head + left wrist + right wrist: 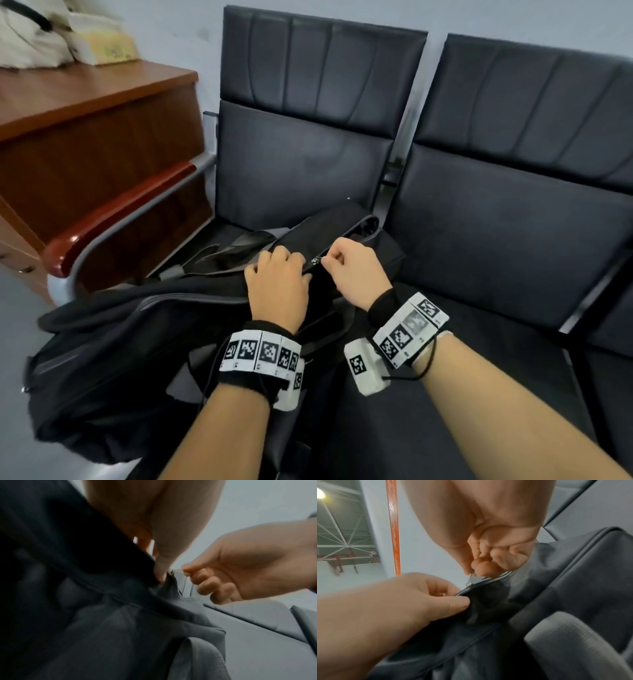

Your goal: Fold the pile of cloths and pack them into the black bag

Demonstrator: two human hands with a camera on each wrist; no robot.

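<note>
a black bag (137, 342) lies across the front edge of a dark padded seat (496, 240). the left hand (277, 284) grips the bag's fabric beside the zip, while the right hand (356, 270) pinches what looks like the small metal zip pull (469, 580) in clenched fingers (481, 566).

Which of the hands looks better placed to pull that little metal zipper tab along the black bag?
The right hand: it already pinches the small metal zipper tab, while the left hand grips the black fabric bag beside it, likely steadying it.
</note>
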